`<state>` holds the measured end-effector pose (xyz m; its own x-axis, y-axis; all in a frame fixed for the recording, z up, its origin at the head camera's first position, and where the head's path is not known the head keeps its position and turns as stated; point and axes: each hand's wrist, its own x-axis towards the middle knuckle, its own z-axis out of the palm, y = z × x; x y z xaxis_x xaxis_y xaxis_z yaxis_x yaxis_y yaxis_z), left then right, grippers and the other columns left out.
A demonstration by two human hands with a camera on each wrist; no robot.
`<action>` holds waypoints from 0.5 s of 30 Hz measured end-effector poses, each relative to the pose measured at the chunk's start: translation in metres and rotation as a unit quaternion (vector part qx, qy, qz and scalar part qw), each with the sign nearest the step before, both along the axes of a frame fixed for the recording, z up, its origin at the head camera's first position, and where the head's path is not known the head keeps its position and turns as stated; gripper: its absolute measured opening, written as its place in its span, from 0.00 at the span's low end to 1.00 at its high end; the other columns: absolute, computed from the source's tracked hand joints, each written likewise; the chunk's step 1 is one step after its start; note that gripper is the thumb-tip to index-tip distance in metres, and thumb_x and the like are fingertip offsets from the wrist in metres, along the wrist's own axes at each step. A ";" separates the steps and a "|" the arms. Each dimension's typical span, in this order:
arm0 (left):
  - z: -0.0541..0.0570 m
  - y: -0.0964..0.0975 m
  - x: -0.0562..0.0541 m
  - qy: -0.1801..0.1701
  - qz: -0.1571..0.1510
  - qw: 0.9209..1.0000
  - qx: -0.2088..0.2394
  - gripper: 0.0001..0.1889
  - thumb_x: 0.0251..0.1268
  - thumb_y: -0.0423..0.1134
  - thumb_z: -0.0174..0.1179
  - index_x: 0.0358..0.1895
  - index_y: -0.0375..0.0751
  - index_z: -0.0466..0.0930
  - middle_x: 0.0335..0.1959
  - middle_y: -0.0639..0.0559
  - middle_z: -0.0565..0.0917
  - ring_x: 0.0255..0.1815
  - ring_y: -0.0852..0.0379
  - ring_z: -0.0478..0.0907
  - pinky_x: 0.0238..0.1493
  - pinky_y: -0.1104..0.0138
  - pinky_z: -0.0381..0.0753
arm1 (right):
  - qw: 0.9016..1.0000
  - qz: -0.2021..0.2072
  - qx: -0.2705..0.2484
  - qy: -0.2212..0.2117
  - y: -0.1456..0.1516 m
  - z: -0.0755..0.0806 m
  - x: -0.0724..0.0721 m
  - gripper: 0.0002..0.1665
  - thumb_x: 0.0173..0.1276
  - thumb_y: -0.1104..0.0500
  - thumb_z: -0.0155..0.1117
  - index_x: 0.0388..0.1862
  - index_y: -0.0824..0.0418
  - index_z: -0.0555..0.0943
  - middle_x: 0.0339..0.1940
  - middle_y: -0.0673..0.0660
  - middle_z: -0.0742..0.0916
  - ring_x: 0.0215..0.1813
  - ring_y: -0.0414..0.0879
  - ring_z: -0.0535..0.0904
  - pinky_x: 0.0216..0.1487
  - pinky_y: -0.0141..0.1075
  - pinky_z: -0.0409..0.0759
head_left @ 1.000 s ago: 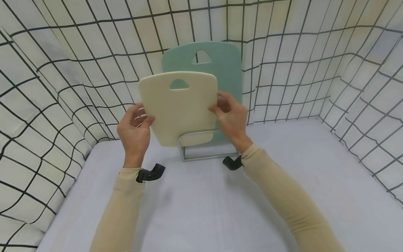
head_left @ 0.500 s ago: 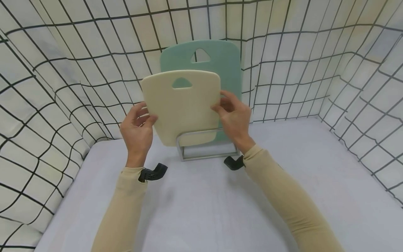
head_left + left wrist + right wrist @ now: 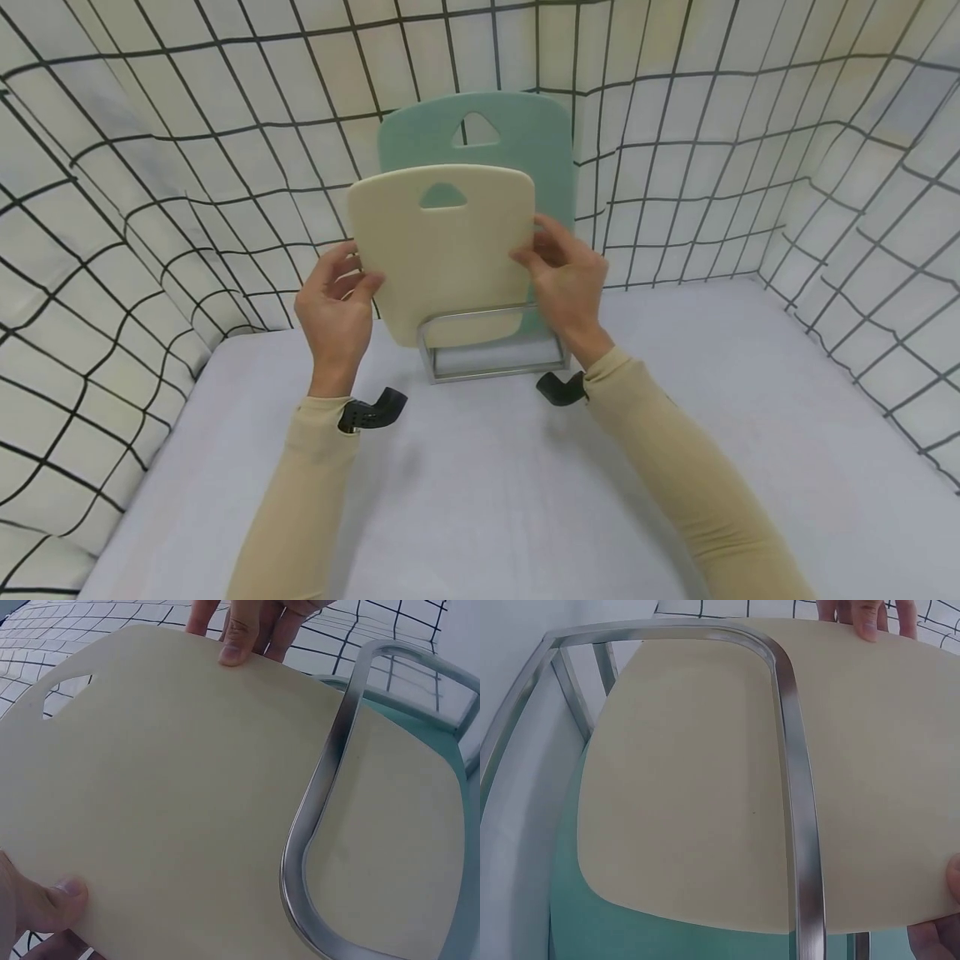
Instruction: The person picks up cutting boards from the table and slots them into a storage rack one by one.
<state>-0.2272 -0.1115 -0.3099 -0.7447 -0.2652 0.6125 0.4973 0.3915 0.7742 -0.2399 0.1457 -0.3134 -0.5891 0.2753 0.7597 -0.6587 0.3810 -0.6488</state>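
Note:
A cream cutting board point(image 3: 450, 258) with a handle slot near its top is pinched at both side edges. My left hand point(image 3: 337, 312) grips its left edge, thumb in front and fingers behind. On the opposite edge, my right hand point(image 3: 566, 279) holds it the same way. The board's lower part is behind the front bar of a metal rack point(image 3: 491, 372), as both wrist views show. Behind it, a larger green cutting board point(image 3: 517, 125) stands upright in the rack, partly covered by the cream one.
Black wire grid panels point(image 3: 675, 167) over white backing enclose the back and both sides. A pale tabletop point(image 3: 480, 483) lies under the rack and forearms. Each wrist wears a small black camera mount point(image 3: 375, 408).
Both hands have shifted the cream cutting board to the right, so its lower part lies farther along behind the rack's front bar. The rack and the green board stay in place.

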 end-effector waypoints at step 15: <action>-0.003 0.009 -0.003 -0.003 -0.011 1.000 0.004 0.21 0.65 0.27 0.68 0.61 0.44 0.84 0.50 0.43 0.89 0.44 0.65 0.87 0.51 0.75 0.86 | 1.000 0.009 -0.013 0.014 0.009 -0.004 0.000 0.27 0.54 0.70 0.81 0.56 0.65 0.87 0.40 0.68 0.92 0.39 0.58 0.92 0.43 0.27 0.88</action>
<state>-0.2301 -0.1025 -0.3132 -0.7548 -0.2530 0.6052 0.5005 0.3741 0.7807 -0.2401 0.1543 -0.3170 -0.5734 0.2847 0.7682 -0.6834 0.3509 -0.6402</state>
